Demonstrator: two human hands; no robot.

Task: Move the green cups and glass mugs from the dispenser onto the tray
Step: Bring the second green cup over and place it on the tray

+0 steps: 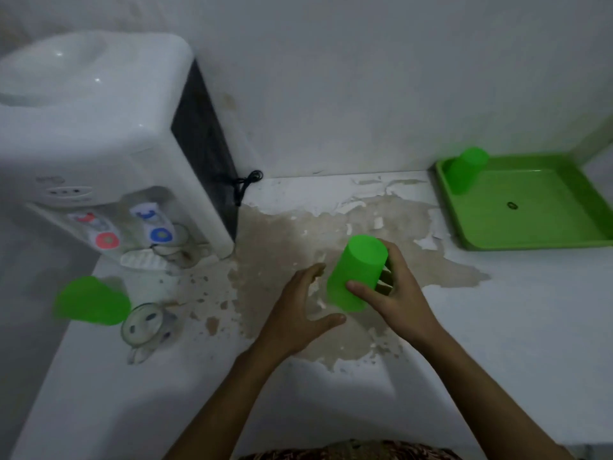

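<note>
My right hand (396, 293) grips a green cup (356, 270), held upside down above the middle of the counter. Just left of it, my left hand (300, 310) is open with fingers spread and holds nothing. A second green cup (91, 302) stands upside down at the counter's left edge, below the white water dispenser (99, 144). Beside it a glass mug (146, 323) rests upside down. A third green cup (466, 171) stands inverted in the far left corner of the green tray (537, 239) at the right.
The white counter has a large patch of peeled paint (331, 227) in the middle. A black cord (243, 182) hangs behind the dispenser. A small dark ring (511, 205) lies on the tray floor. Walls close off the back and the right.
</note>
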